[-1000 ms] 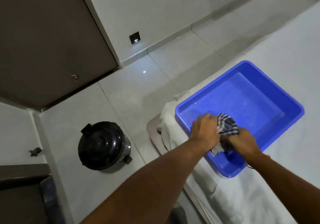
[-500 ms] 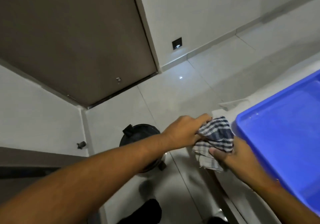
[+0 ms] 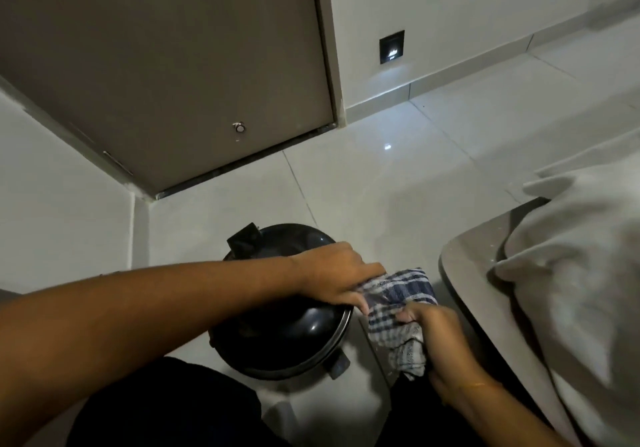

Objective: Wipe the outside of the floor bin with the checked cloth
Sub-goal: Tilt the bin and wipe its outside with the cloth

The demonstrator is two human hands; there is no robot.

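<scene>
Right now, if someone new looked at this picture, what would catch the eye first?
Probably the checked cloth, held between both hands low in the middle: the left hand grips its upper end, the right hand its lower part. Just left of it, a shiny black bin stands on the pale floor, partly under the left hand. Behind, a big dark door fills the upper left.

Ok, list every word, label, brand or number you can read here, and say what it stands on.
None can be read. The floor bin, the checked cloth, the door and the small wall light show no lettering; any marking there is too dim or too small to make out.
</scene>
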